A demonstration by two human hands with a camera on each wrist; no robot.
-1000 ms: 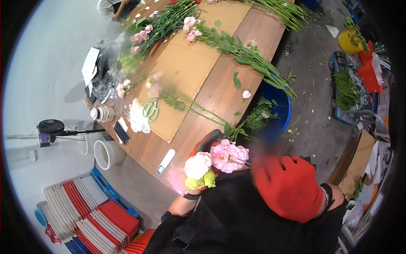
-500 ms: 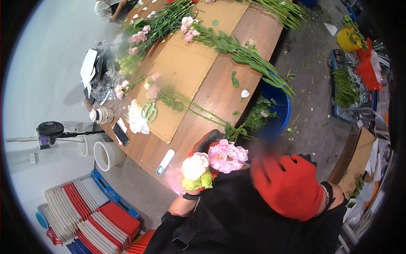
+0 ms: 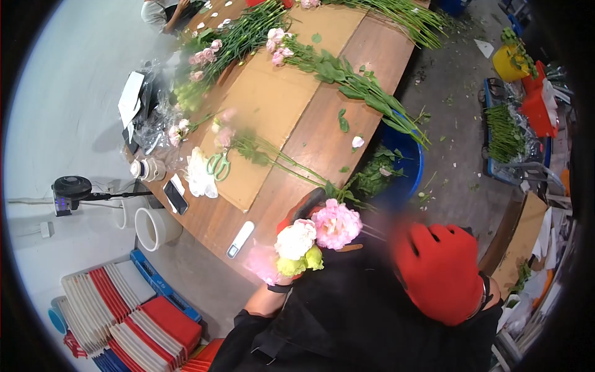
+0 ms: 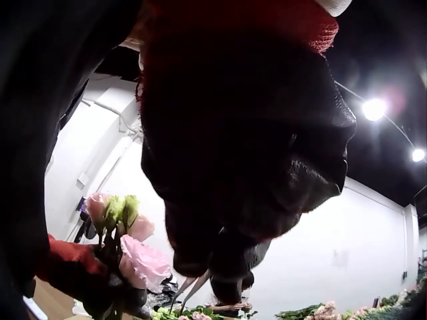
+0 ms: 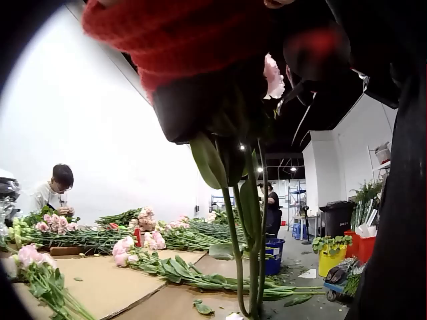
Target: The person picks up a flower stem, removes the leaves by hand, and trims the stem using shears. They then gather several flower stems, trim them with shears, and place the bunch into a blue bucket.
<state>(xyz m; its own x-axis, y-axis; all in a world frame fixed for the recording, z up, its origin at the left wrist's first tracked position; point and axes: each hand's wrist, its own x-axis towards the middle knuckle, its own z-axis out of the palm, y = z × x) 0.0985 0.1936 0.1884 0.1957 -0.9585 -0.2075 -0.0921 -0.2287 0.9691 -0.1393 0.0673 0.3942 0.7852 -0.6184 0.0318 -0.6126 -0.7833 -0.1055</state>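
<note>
Cardboard point(image 3: 273, 93) lies on the wooden table point(image 3: 217, 232) beyond the left hand's point(image 3: 302, 212) fingers. Head view: that hand grips pink, white and green flowers point(image 3: 336, 223), blooms just beside its fingers; the right hand's point(image 3: 437, 273) fingers blur. Left wrist view: the near hand's fingertips bunch together, pale slender pieces point(image 4: 191, 291) jutting out; the flowers stand beyond, inside the other hand's curled fingers. Right wrist view: green stems point(image 5: 253, 267) hang below fingers whose grip I cannot tell.

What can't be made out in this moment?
- Red-gloved hand: head view, its fingertips lost in blur.
- Thin pale prongs: left wrist view, their other ends behind dark fingers.
- Held stems: right wrist view, tops hidden by the shadowed glove.
- Phone: head view, screen too small to read.
</note>
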